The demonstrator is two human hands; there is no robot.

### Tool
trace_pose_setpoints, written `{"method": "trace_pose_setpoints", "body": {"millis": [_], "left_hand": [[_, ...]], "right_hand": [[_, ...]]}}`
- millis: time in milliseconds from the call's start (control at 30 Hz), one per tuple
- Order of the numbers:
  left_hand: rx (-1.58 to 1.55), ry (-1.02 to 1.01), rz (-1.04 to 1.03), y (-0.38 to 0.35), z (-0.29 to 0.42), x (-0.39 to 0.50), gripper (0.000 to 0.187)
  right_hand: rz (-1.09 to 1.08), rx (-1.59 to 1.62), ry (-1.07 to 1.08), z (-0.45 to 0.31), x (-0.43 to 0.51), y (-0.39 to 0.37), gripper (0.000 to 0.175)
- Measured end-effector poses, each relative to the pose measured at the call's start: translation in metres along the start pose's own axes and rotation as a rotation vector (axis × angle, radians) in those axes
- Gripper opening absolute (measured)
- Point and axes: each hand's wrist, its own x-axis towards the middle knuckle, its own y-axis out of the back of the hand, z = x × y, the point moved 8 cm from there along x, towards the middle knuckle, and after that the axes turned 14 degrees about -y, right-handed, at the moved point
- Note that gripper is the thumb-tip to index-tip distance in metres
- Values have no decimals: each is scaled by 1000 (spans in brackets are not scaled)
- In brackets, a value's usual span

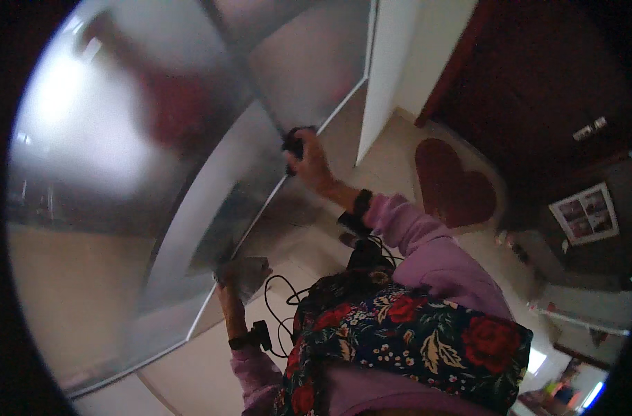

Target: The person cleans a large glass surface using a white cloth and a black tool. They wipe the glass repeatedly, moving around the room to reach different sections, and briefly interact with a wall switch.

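Observation:
A large glossy grey panel (pixel 217 130) with a pale edge fills the left and upper view; whether it is glass or metal, I cannot tell. My right hand (pixel 313 164) is stretched out to the panel, its fingers curled around a small black object (pixel 296 145) at the lower end of a dark seam. Lower down, my left hand (pixel 226 275) holds a grey cloth (pixel 251 273) against or close to the panel's pale edge; its fingers are partly hidden. Both wrists wear black bands with small devices.
A dark red heart-shaped mat (pixel 453 182) lies on the light floor at right. Beyond it are a dark door or cabinet (pixel 544 78) and a white-framed picture (pixel 586 213). A black cable (pixel 269 296) loops beside the floral apron (pixel 399 333).

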Motion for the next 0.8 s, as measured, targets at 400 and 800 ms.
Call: {"method": "trace_pose_setpoints", "body": {"millis": [400, 800], "left_hand": [[54, 71, 51, 6, 11, -5, 43], [-11, 137, 280, 33, 7, -40, 44]], "right_hand": [[-180, 195, -330, 26, 27, 12, 34], [438, -530, -276, 160, 157, 105, 47]]}}
